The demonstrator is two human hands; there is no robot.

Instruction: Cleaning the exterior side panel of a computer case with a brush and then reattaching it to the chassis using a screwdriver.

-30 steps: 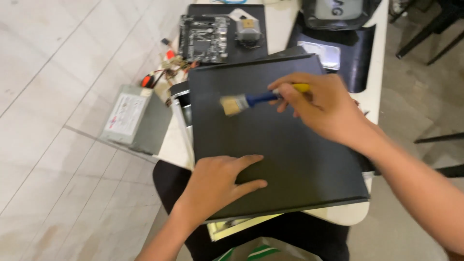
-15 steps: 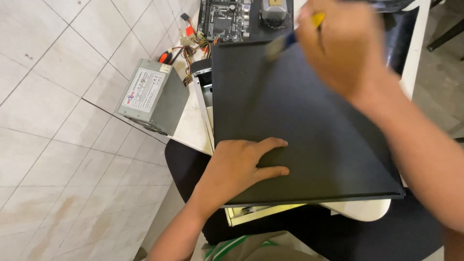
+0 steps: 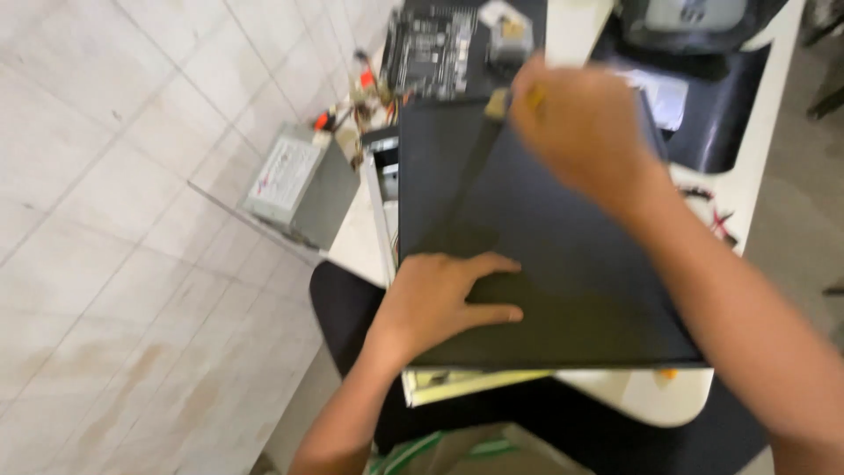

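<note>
A flat black panel (image 3: 563, 255) lies on a white table (image 3: 668, 400). My left hand (image 3: 444, 299) rests flat on the panel's near left corner, fingers spread. My right hand (image 3: 585, 132) is over the panel's far edge, closed on a paintbrush with a yellow-tipped handle (image 3: 499, 104); the brush is blurred and points down-left across the panel. A yellowish sheet (image 3: 466, 383) sticks out from under the panel's near edge.
A circuit board (image 3: 435, 48) lies at the table's far end. A grey power supply box (image 3: 294, 180) with coloured wires (image 3: 352, 105) hangs off the left on a glass shelf. A dark case (image 3: 712, 105) sits at far right. Tiled floor lies to the left.
My right hand has swept the brush from the panel's middle to its far edge. The head view has shifted. My left hand stays pressed on the panel.
</note>
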